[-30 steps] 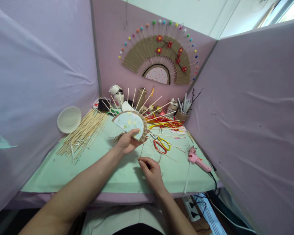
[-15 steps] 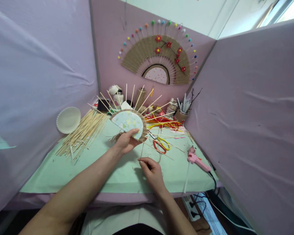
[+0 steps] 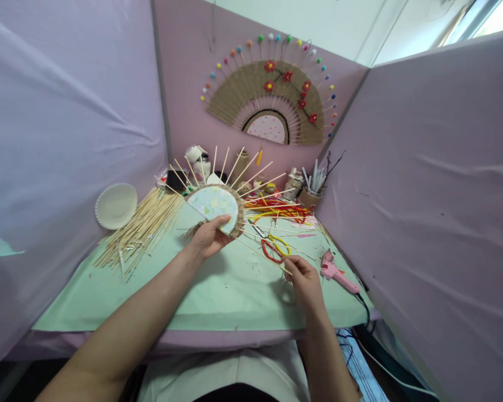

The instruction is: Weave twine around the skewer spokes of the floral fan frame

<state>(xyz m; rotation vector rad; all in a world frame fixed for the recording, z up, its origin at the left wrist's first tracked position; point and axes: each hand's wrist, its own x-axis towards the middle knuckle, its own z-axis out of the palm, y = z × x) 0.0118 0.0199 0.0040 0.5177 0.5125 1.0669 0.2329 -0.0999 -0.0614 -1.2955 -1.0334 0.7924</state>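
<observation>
A half-round fan base (image 3: 213, 202) with pale floral cloth and a brown woven twine rim is tilted over the table. My left hand (image 3: 212, 237) grips its lower right edge, thumb on the cloth, fingers behind. Thin wooden sticks (image 3: 236, 166) spread from the rim like rays. My right hand (image 3: 304, 276) is closed in a pinch at the outer end of the lowest stick, with thin twine (image 3: 285, 283) hanging by its fingers. Whether the stick itself is also gripped I cannot tell. Red and yellow-handled scissors (image 3: 272, 251) lie just beyond the right hand.
A pink glue gun (image 3: 337, 272) with a cord lies at the right. At the left are a heap of sticks (image 3: 145, 229) and a pale scalloped plate (image 3: 116, 206). Red and yellow cords (image 3: 276, 211), jars and a twine cone line the back. A finished fan (image 3: 272, 95) hangs above.
My right hand has moved right and slightly up, from below the fan base to the lowest stick's outer end. The fan base and my left hand have shifted slightly left.
</observation>
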